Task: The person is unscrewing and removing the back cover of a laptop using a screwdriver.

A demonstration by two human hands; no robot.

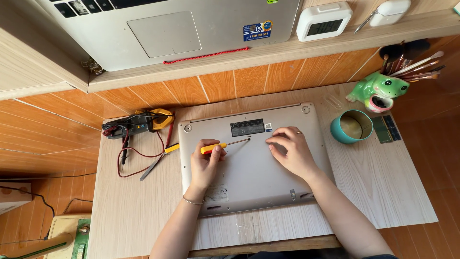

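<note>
left hand (205, 163) grip closed round yellow-and-red screwdriver (224, 145), tip near the top edge of the laptop base | right hand (291, 151) grip empty, fingers spread flat on upturned silver laptop (249, 172), centre frame on worktop (383, 182) | teal cup (351, 127) right | clamp meter (139, 123) left

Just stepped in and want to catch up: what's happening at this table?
A person has a silver laptop lying upside down on a low wooden table. Their left hand holds a yellow-handled screwdriver, its tip at the laptop's base panel near the dark label. The right hand rests flat on the panel. A teal cup and a clamp meter sit alongside.
</note>
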